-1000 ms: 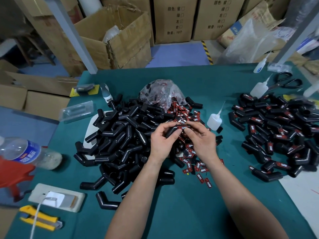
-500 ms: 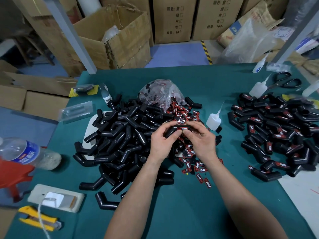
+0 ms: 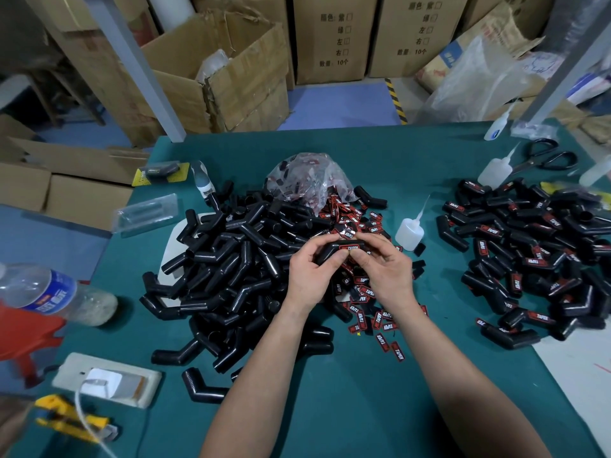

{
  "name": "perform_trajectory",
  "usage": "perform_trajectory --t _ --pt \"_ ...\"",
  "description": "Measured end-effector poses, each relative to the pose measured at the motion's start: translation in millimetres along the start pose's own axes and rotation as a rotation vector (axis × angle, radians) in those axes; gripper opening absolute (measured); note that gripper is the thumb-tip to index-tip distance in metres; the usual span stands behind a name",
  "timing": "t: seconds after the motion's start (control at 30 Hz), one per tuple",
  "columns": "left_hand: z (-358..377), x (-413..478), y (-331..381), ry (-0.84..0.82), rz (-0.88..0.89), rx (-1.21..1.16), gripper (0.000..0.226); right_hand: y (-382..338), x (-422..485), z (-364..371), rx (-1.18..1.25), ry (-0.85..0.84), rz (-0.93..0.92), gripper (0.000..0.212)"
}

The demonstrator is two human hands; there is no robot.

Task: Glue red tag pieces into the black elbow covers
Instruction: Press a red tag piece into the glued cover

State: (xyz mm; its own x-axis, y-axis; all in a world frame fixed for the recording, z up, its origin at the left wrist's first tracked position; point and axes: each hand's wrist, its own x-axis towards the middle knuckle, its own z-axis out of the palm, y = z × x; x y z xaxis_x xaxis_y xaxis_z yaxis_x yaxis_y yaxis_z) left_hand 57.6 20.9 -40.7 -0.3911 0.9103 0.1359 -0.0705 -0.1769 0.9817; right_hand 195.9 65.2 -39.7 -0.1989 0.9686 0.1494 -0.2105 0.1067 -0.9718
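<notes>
Above the table's middle I hold one black elbow cover (image 3: 332,249) with a red tag (image 3: 352,248) on its upper face. My left hand (image 3: 312,276) grips its left end. My right hand (image 3: 383,271) grips the right end, thumb pressing beside the tag. A big pile of untagged black covers (image 3: 231,262) lies left of my hands. Loose red tags (image 3: 363,292) are scattered beneath and in front of my hands. A pile of tagged covers (image 3: 535,259) lies at the right. A small glue bottle (image 3: 410,231) stands just right of my hands.
A clear bag of tags (image 3: 307,180) sits behind the pile. More glue bottles (image 3: 496,171) and scissors (image 3: 545,158) are at the far right. A water bottle (image 3: 49,295), a white box (image 3: 105,383) and a yellow cutter (image 3: 71,418) lie at the left edge. Cardboard boxes (image 3: 218,71) stand beyond the green table (image 3: 363,408).
Both hands stay on the same cover with only small finger shifts; the right fingers press along the tag. Nothing else on the table has moved.
</notes>
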Motion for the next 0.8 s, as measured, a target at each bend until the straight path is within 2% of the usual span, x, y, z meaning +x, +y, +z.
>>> perform_trajectory --t 0.3,0.8 --pt "-0.9 0.2 -0.4 -0.01 -0.005 0.001 0.03 -0.3 -0.1 -0.8 -0.011 0.013 -0.003 0.033" --pt "-2.1 2.0 -5.9 0.001 0.002 0.02 0.028 -3.1 -1.8 0.3 0.011 0.01 0.022 0.035"
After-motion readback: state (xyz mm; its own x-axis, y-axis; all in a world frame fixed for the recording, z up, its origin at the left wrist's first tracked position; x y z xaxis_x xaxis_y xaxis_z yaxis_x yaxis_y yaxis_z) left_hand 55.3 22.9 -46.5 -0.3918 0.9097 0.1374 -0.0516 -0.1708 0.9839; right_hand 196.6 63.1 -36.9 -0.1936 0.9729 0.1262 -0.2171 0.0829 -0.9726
